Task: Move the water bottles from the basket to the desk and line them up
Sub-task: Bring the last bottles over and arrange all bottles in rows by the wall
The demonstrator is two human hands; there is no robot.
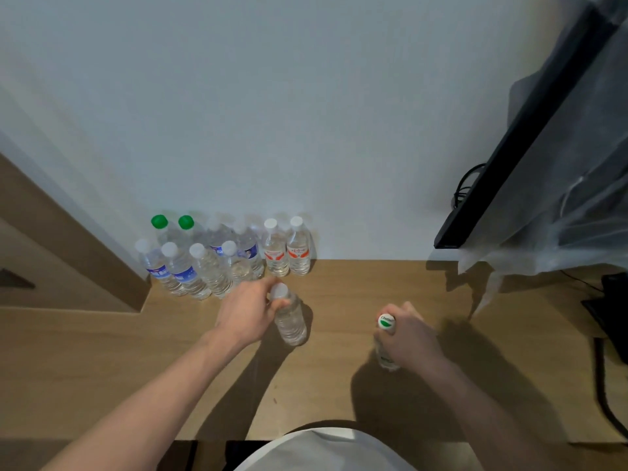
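Currently two clear plastic bottles stand mid-desk: one (290, 317) gripped at the neck by the left hand (246, 312), one (385, 341) with a green-marked cap wrapped by the right hand (409, 331). Likely full, moderately heavy, thin-walled, slick; best held at the neck or ribbed waist. Lined-up bottles (224, 253) stand far-left against the wall (306, 96) on the desk (339, 385); basket unseen.

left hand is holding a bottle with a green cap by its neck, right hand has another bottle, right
Not quite. In the head view the left hand grips a bottle with a white cap, not green. The right hand does hold another bottle.
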